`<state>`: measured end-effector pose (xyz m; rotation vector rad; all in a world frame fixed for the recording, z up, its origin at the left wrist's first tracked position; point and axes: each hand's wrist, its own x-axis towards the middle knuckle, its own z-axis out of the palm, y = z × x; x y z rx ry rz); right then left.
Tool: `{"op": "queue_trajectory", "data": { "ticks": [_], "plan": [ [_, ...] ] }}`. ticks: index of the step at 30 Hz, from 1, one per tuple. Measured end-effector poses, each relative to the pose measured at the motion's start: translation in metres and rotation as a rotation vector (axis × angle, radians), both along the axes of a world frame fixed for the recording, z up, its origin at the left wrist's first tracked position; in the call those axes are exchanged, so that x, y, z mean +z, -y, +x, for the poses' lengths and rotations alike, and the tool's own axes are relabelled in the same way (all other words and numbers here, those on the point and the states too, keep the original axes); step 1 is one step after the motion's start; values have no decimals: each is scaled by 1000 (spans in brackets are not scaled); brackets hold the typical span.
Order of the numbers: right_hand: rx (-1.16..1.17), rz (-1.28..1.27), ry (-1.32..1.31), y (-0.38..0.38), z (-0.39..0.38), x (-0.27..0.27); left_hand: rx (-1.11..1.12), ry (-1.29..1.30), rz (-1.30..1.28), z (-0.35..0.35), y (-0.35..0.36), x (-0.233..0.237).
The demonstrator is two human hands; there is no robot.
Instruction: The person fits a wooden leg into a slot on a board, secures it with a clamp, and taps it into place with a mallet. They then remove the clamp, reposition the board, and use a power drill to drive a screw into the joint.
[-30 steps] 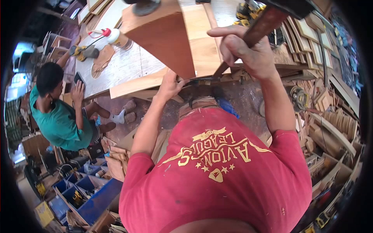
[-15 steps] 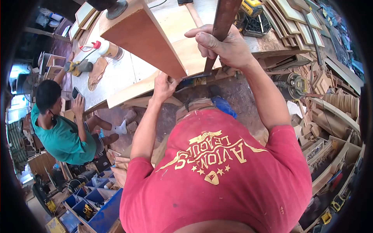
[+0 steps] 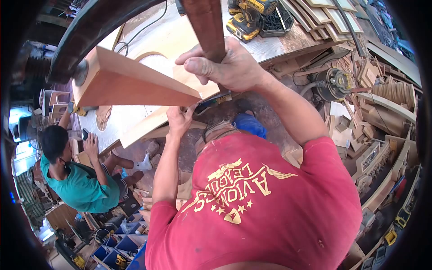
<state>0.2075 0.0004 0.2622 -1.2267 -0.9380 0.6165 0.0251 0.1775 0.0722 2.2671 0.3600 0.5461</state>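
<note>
My right hand (image 3: 229,67) is wrapped round a dark, rusty metal bar (image 3: 204,27) that comes down from the top of the view. A dark curved clamp arm (image 3: 96,29) has its round pad against the upper end of a tapered wooden piece (image 3: 130,81). This piece slants down to its narrow end at the bench edge. There, my left hand (image 3: 180,120) pinches the narrow end from below, its fingertips partly hidden. Under the piece, a flat wooden panel (image 3: 144,128) lies along the bench edge.
Yellow-black cordless tools (image 3: 245,24) and a black tray of screws (image 3: 276,22) stand on the bench. A person in a green shirt (image 3: 83,182) sits at left, hands at the bench. A round power tool (image 3: 335,84) and wood scraps lie right. Blue bins (image 3: 128,245) stand lower left.
The wooden piece and metal bar have shifted left in view, and the piece lies at a flatter slant. More of the curved clamp arm shows. Both my hands keep their holds.
</note>
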Motion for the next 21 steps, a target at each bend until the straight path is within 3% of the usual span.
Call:
{"op": "queue_trajectory", "data": {
  "ticks": [11,21],
  "plan": [
    [-16,6,23,-2,1,-6,-1,2,0,1,-1,-1],
    [-63,-188,23,2,-3,-10,-53,72,28,-3,-8,-5]
  ]
}}
